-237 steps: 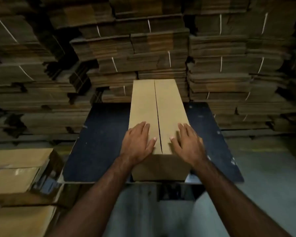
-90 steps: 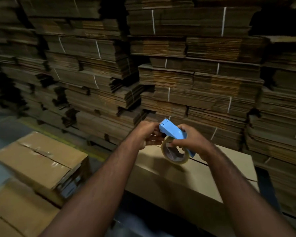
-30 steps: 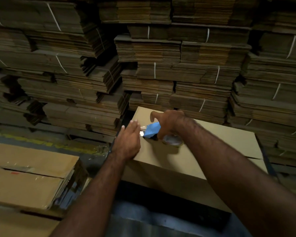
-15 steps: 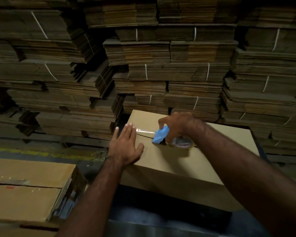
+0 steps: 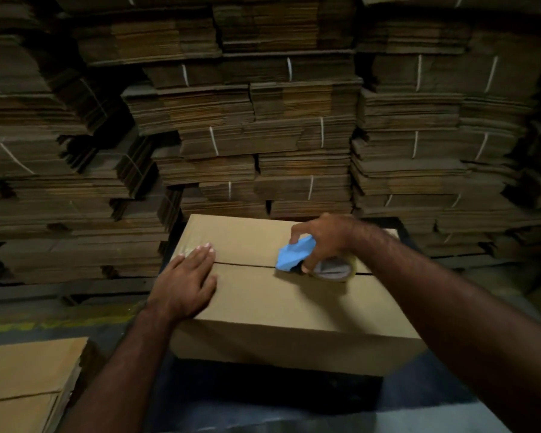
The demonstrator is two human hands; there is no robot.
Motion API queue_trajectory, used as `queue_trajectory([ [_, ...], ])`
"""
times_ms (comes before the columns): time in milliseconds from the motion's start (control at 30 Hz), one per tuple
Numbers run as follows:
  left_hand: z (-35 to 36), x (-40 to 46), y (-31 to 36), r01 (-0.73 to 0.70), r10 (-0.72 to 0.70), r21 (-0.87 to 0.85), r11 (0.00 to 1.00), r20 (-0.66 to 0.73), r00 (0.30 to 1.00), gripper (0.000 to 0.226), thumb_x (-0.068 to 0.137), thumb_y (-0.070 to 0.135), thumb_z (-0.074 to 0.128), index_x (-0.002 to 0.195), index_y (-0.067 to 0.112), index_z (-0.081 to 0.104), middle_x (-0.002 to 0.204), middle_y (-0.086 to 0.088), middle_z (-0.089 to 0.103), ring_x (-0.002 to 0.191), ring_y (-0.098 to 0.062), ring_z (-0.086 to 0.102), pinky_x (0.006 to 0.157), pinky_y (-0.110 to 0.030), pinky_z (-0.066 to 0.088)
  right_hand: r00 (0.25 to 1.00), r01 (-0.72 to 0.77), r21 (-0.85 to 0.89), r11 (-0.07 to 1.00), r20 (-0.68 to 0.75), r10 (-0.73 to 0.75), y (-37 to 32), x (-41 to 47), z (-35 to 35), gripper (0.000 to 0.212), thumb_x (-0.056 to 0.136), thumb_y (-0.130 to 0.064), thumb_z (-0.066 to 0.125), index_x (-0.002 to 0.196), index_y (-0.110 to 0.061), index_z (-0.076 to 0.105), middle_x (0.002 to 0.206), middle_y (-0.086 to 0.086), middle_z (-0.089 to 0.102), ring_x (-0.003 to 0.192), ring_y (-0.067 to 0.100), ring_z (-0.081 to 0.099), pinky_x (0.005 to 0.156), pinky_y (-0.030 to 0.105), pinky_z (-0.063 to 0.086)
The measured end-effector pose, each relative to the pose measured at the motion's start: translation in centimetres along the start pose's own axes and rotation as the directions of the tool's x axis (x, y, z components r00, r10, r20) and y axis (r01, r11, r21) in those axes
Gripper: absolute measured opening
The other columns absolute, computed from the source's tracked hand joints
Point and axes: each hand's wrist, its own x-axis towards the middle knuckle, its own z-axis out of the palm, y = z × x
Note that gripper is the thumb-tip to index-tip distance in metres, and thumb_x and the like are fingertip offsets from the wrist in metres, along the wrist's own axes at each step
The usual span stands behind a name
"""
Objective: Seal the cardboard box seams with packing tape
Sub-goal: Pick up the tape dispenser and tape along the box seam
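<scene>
1. Head view: pressing down on the cardboard box [image 5: 294,310] with the left hand [image 5: 185,282], palm flat and fingers straight, fingertips reaching just across the seam [image 5: 247,264] at its left end.
2. Head view: gripping the blue tape dispenser [image 5: 292,253] with the right hand [image 5: 325,242], fingers curled over it and clamped tight, the tape roll [image 5: 334,271] tucked just under the palm and touching the box top.
3. Holding the two hands apart, both on the box top, with a bare stretch of seam between them.
4. Reading the key relation: seam lying as one long line straight from the left hand to the right hand and on past it, disappearing beneath the right forearm, so the long axis is running hand to hand, not away from the body.
5. Judging the right hand as the nearer one to the seam beyond it; likely needing to drag the dispenser along that line, away from the left hand, while bracing with the left.
6. Noticing a faint sheen just beyond the left fingertips, possibly a tape end; not able to tell whether clear tape is covering the stretch between the hands.
7. Seeing the box sitting on a dark tabletop [image 5: 263,395], nearer the body than both hands, with bundled flat cardboard stacks [image 5: 263,135] rising beyond them.
</scene>
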Motion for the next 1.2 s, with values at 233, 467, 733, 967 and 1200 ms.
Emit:
queue_trajectory([
  [233,-0.9,-0.1,4.6,0.069,-0.069,0.004,0.998,0.075,0.995,0.086,0.095,0.069,0.019,0.158,0.011,0.005,0.166,-0.007,-0.001,0.152,-0.018,0.001,0.12,-0.033,0.003,0.999,0.026,-0.079,0.997,-0.023,-0.028,-1.0,-0.4,0.3,0.065,0.069,-0.061,0.074,0.127,-0.046,0.047,0.109,-0.007,0.048,0.096,0.016,0.043,0.082,0.039,0.038],
  [467,0.7,1.4,11.3,-0.001,0.002,-0.011,1.0,0.154,0.988,0.105,0.085,0.084,0.019,0.158,0.01,0.006,0.166,-0.008,-0.004,0.152,-0.019,-0.002,0.122,-0.036,0.003,0.998,0.046,-0.116,0.992,-0.031,-0.05,-1.0,0.0,1.0,0.064,0.07,-0.059,0.073,0.127,-0.044,0.047,0.117,-0.005,0.057,0.104,0.019,0.05,0.081,0.041,0.038],
  [733,0.6,1.4,11.2,0.033,-0.029,-0.029,0.999,0.13,0.991,0.099,0.087,0.081,0.021,0.158,0.015,0.006,0.166,-0.004,0.001,0.152,-0.017,0.005,0.121,-0.036,0.011,0.998,0.062,0.015,0.998,-0.002,-0.062,3.3,-1.9,1.7,0.067,0.064,-0.063,0.075,0.123,-0.051,0.047,0.116,-0.004,0.054,0.104,0.02,0.05,0.083,0.041,0.047],
  [967,0.1,0.9,12.6,0.016,-0.019,0.043,0.999,0.08,0.997,0.102,0.086,0.083,0.017,0.158,0.012,0.007,0.166,-0.007,0.003,0.152,-0.018,0.004,0.12,-0.034,0.005,1.0,-0.01,-0.031,0.999,0.009,0.011,6.3,-4.5,2.7,0.066,0.067,-0.064,0.074,0.126,-0.049,0.048,0.116,-0.005,0.054,0.102,0.018,0.05,0.083,0.039,0.044],
  [1200,1.2,0.6,16.5,-0.001,-0.004,0.024,1.0,0.185,0.983,0.121,0.071,0.098,0.012,0.158,0.015,-0.002,0.166,0.001,-0.01,0.152,-0.013,-0.007,0.123,-0.038,0.0,1.0,0.006,-0.072,0.997,-0.007,-0.007,5.4,-4.1,2.4,0.065,0.07,-0.058,0.075,0.128,-0.044,0.05,0.11,-0.004,0.052,0.096,0.016,0.049,0.081,0.038,0.044],
])
